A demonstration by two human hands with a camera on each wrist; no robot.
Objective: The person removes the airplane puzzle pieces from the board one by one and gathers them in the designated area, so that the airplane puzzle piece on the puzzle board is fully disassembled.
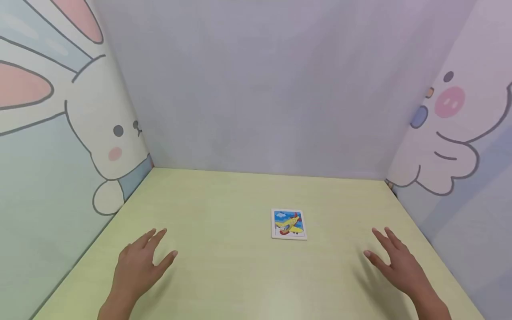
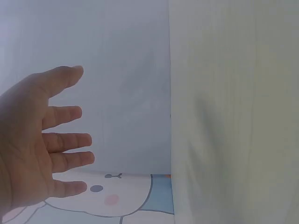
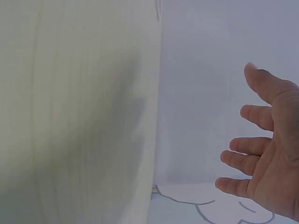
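A small square picture puzzle (image 1: 289,224) with a white border lies flat on the table, right of the middle. Its picture is a yellow airplane with red parts against blue sky and a cloud. To its left, my left hand (image 1: 138,266) is held over the table with fingers spread and nothing in it. My right hand (image 1: 402,271) is on the other side, likewise empty, its thumb apart from the fingers. In the wrist views the left palm (image 2: 28,158) and the right palm (image 3: 280,172) are bare. Neither hand touches the puzzle.
The pale yellow table (image 1: 224,249) ends at a plain grey back wall (image 1: 256,89). A side panel with a cartoon rabbit (image 1: 96,124) stands at the left edge. Another with a cartoon pig (image 1: 468,124) borders the right edge. Shadows of the hands fall on the tabletop.
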